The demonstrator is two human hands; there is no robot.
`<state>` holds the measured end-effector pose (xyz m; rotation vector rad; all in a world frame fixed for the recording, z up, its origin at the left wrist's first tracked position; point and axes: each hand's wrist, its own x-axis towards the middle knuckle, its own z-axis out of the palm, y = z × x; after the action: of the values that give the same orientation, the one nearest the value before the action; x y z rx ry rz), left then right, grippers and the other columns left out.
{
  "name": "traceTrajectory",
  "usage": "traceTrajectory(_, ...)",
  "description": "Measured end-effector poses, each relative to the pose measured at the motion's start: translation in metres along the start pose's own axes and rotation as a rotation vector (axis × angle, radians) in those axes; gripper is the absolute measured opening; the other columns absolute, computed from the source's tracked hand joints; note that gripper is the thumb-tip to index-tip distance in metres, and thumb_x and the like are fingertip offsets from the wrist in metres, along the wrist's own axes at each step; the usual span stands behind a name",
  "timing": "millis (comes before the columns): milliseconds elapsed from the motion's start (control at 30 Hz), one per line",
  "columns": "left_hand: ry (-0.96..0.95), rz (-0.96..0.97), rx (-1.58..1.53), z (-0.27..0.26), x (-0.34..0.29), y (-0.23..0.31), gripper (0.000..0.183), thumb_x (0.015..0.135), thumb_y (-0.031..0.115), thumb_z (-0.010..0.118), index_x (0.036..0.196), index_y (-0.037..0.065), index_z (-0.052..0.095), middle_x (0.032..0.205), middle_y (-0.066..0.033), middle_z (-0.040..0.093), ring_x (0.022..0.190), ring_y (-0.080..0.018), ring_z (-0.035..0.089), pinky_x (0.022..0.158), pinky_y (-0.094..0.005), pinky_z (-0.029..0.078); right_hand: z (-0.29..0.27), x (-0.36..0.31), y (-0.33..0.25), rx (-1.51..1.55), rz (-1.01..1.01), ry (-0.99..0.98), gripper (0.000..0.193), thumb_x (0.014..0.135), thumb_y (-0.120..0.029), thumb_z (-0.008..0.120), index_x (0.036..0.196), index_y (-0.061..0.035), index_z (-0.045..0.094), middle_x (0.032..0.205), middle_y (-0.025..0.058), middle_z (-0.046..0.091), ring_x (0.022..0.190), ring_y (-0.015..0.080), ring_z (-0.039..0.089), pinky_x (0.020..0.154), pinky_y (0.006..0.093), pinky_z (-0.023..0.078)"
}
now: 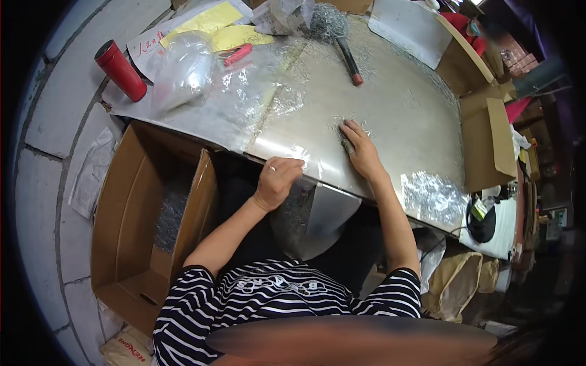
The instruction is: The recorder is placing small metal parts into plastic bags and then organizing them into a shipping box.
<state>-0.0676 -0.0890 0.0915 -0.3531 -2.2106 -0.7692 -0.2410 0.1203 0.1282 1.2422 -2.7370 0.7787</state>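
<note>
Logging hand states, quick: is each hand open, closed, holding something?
Left hand: curled at the table; whether it holds anything cannot be told.
Right hand: open, palm down by metal bits.

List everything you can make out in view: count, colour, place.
table: one, grey, centre
small metal pieces: many, silver, heaped and scattered on table
handle: one, black with red end, at heap
flask: one, red, table's left
cutter-like tool: one, pinkish red, table's far left
plastic bags: several, clear, table's left
sheets: two, yellow, table's far left
open box: one, brown, lower left
cardboard flaps: several, brown, table's right
co-worker: one, red clothing, upper right
background clutter: uncountable, mixed, right
striped shirt: one, black-and-white, bottom
left hand: one, bare, table's front edge
right hand: one, bare, fingers on table
</note>
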Motion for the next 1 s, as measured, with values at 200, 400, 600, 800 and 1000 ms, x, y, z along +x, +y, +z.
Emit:
traceTrajectory(200, 0.081, -0.768, -0.695, -0.010, 0.013, 0.034, 0.016, 0.094, 0.012, 0.060, 0.085, -0.001, 0.062, 0.070, -0.0007, 0.059, 0.067, -0.0082, 0.054, 0.065, -0.0233, 0.045, -0.038, -0.069, -0.083, 0.279, 0.114, 0.314, 0.031, 0.088, -0.006, 0.060, 0.118, -0.0039, 0.062, 0.123, 0.0157, 0.062, 0.116, 0.0289, 0.058, 0.098, 0.0341, 0.044)
traceTrajectory(400, 0.239, -0.993, -1.214, -0.002, -0.010, 0.092, 0.014, 0.095, 0.012, 0.059, 0.095, 0.000, 0.063, 0.088, -0.0091, 0.069, 0.080, -0.0138, 0.064, 0.077, -0.0269, 0.052, 0.033, -0.122, -0.120, 0.996, 0.411, 0.090, 0.016, 0.083, -0.007, 0.071, 0.096, 0.0013, 0.066, 0.084, 0.0045, 0.068, 0.076, 0.0124, 0.063, 0.073, 0.0249, 0.049)
traceTrajectory(600, 0.042, -0.992, -1.468, -0.019, -0.037, 0.099, 0.013, 0.090, 0.006, 0.058, 0.101, -0.001, 0.062, 0.103, -0.0151, 0.066, 0.096, -0.0212, 0.065, 0.086, -0.0332, 0.053, 0.019, -0.150, -0.114, 1.264, 0.351, 0.237, 0.008, 0.084, 0.001, 0.066, 0.080, 0.0011, 0.060, 0.077, 0.0030, 0.064, 0.070, 0.0100, 0.057, 0.068, 0.0242, 0.047)
traceTrajectory(800, -0.520, -1.067, -1.090, -0.022, -0.035, 0.089, 0.015, 0.082, 0.001, 0.069, 0.095, -0.004, 0.066, 0.086, -0.0091, 0.068, 0.073, -0.0131, 0.065, 0.067, -0.0236, 0.054, 0.008, -0.177, -0.122, 0.864, 0.324, -0.095, 0.008, 0.080, 0.005, 0.063, 0.078, 0.0021, 0.055, 0.075, 0.0051, 0.060, 0.070, 0.0106, 0.054, 0.065, 0.0260, 0.045)
traceTrajectory(1000, -0.461, -0.973, -0.886, 0.001, -0.068, 0.098, 0.007, 0.087, 0.005, 0.064, 0.088, 0.000, 0.068, 0.067, 0.0005, 0.062, 0.053, -0.0035, 0.054, 0.046, -0.0183, 0.041, 0.025, -0.201, -0.122, 1.000, 0.500, -0.078, 0.034, 0.083, 0.008, 0.060, 0.115, -0.0031, 0.055, 0.065, -0.0027, 0.049, 0.054, 0.0045, 0.047, 0.048, 0.0207, 0.041)
